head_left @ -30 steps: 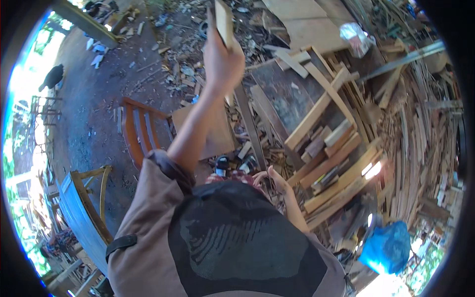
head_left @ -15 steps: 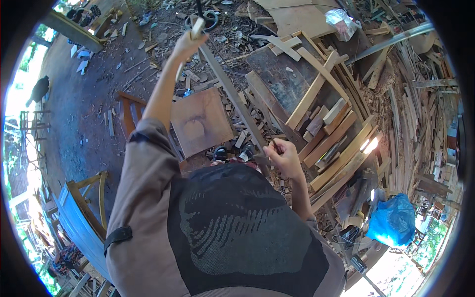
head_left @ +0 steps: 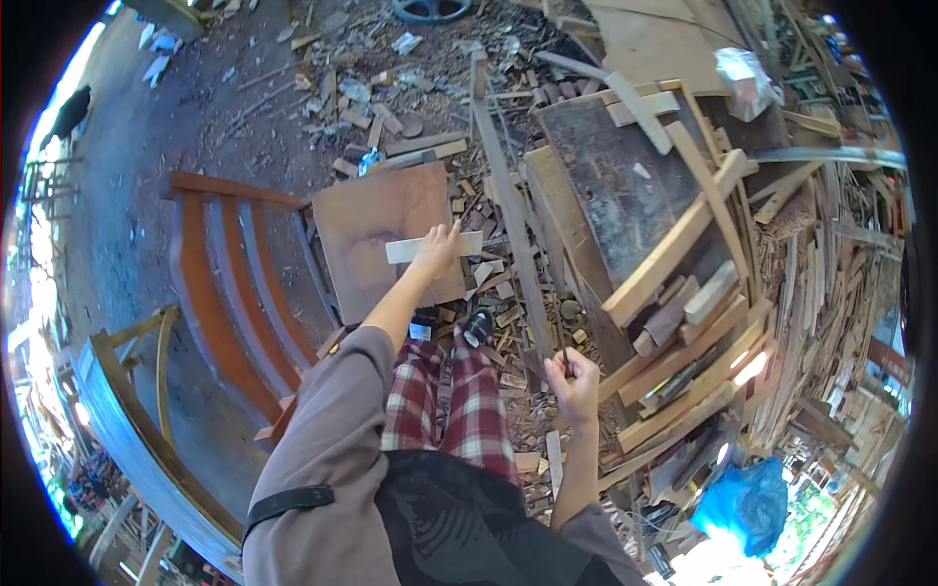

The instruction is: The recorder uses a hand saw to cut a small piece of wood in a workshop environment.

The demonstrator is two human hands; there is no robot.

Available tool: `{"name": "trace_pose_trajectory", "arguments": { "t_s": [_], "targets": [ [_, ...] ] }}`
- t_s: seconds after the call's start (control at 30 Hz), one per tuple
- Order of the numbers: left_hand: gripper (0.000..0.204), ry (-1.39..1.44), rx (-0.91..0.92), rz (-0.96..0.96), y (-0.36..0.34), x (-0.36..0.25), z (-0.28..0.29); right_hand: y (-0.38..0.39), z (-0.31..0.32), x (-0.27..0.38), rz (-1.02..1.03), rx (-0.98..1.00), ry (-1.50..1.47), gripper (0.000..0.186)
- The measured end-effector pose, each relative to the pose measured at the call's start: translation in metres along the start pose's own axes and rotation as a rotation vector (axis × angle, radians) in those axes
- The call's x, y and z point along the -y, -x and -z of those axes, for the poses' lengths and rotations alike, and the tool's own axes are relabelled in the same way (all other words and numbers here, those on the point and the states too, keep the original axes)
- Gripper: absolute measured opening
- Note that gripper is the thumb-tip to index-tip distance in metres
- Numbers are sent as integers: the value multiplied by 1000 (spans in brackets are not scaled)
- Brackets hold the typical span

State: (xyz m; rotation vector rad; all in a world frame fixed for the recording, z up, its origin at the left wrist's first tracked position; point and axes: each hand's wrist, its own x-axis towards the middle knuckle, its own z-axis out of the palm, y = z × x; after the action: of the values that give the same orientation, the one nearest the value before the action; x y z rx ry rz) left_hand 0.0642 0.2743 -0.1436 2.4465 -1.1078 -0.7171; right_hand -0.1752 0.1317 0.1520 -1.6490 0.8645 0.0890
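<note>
My left hand (head_left: 436,252) grips a short pale wooden strip (head_left: 403,252), its fingers over the strip, above a square brown board (head_left: 352,220). Whether the strip touches the board I cannot tell. My right hand (head_left: 569,376) is closed around a small dark slender thing too small to name, beside the lower end of a long grey plank (head_left: 513,225). My feet (head_left: 477,330) in dark footwear show below the board, with my checked trousers (head_left: 461,410) and dark apron.
A curved brown slatted wooden piece (head_left: 220,303) and a blue-sided frame (head_left: 127,415) stand left. Stacked offcuts and lumber (head_left: 703,352) fill the right, with a blue bag (head_left: 743,503). Scrap covers the ground ahead, and a wheel-like ring (head_left: 430,10) lies at the top.
My left hand has brought the strip down from high in the picture to over the square board. My right hand has closed and moved slightly right and down. My view shows more of my legs.
</note>
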Motion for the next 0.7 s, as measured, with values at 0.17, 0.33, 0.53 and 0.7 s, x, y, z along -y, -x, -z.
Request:
{"name": "trace_pose_trajectory", "arguments": {
  "t_s": [0.17, 0.33, 0.53, 0.7],
  "targets": [
    [72, -278, -304, -67, -10, 46, -77, -25, -12, -35, -17, 35, -8, 21],
    [65, -132, -223, 20, -24, 28, -95, -31, 7, -72, -113, 3, -44, 21],
    [70, -213, -153, 105, -20, 25, -87, -24, 7, -86, -82, 37, 15, 20],
    [76, -146, -279, 266, 7, 7, -73, -13, 25, -98, -59, 64, -22, 20]
  ]
}}
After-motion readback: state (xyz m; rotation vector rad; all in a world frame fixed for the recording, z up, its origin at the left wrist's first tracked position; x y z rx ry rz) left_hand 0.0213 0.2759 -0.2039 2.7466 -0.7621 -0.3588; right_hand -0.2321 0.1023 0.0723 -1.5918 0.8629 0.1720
